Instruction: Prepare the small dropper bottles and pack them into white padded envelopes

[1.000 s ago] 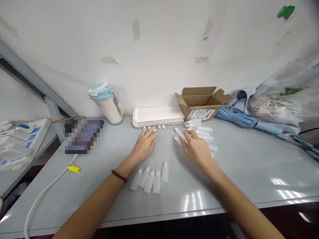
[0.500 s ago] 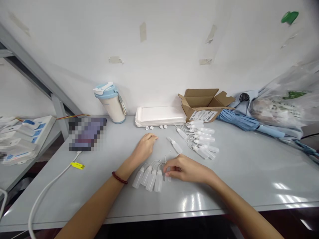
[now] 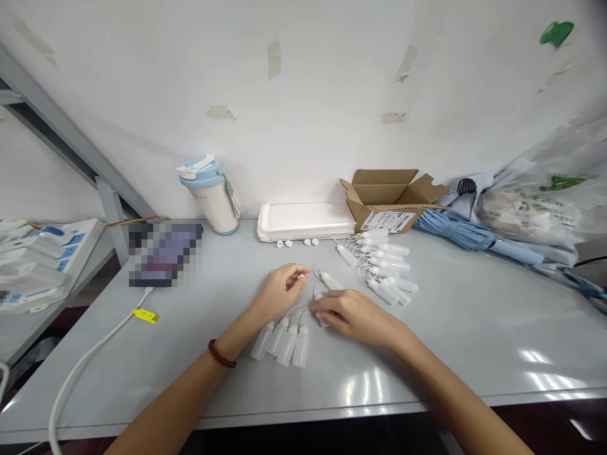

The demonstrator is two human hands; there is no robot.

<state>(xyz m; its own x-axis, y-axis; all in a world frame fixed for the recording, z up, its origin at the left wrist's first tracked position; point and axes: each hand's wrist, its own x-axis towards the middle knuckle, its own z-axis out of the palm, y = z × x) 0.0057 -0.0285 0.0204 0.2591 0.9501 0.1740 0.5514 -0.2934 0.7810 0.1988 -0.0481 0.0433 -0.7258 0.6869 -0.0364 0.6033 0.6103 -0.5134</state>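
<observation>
My left hand (image 3: 281,292) pinches a small white cap (image 3: 302,277) between thumb and forefinger, just above the table. To its right, my right hand (image 3: 353,316) grips a small clear plastic squeeze bottle (image 3: 324,321). Fingers cover most of that bottle; its white top and thin tube show above them. Several like bottles (image 3: 287,345), each with a thin curved tube, lie in a row below my hands. One more bottle (image 3: 333,281) rests just beyond my right hand. Loose white caps (image 3: 288,243) line the front of a stack of white padded envelopes (image 3: 306,219).
A pile of bottles (image 3: 386,268) lies at the right before an open cardboard box (image 3: 386,196). A tumbler (image 3: 213,199), a blurred phone (image 3: 165,254) and its white cable (image 3: 97,347) occupy the left. A folded blue umbrella (image 3: 455,229) and plastic bag (image 3: 531,196) lie far right.
My left hand has come down and right, away from the loose caps, towards my right hand. My right hand has shifted slightly up with the bottle, whose top now shows.
</observation>
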